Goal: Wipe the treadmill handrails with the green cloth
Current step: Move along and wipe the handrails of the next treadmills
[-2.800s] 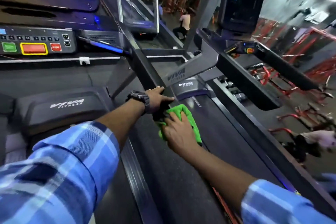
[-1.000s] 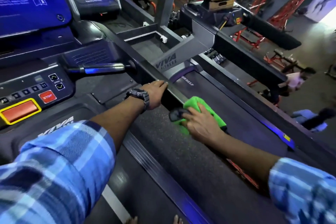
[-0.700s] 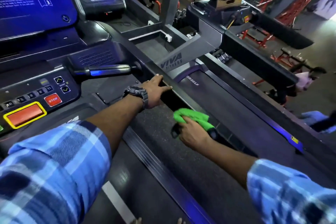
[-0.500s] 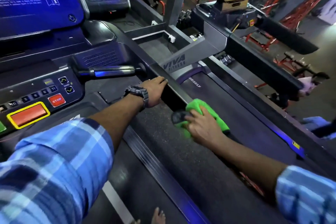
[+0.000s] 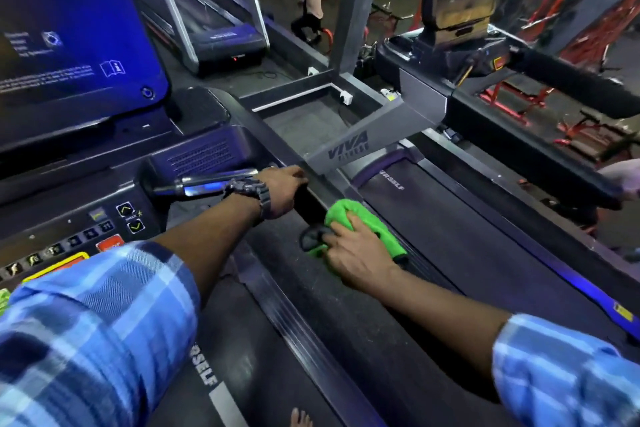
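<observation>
The green cloth (image 5: pixel 363 222) is wrapped around the end of the treadmill's dark right handrail (image 5: pixel 308 208). My right hand (image 5: pixel 356 253) presses on the cloth from above, fingers curled over it. My left hand (image 5: pixel 282 189), with a dark watch on the wrist, grips the same handrail just farther up, next to the cloth. The rail's end cap shows as a dark round shape under my right fingers.
The control console (image 5: pixel 69 239) with buttons and a blue screen (image 5: pixel 69 28) lies to the left. A silver pulse grip (image 5: pixel 207 185) sticks out near my left wrist. A neighbouring treadmill's handrail (image 5: pixel 536 156) runs on the right. A person exercises in the background (image 5: pixel 310 10).
My right hand slid the green cloth back and forth along the rail's end, and it now sits near the tip again. My left hand kept its grip on the rail.
</observation>
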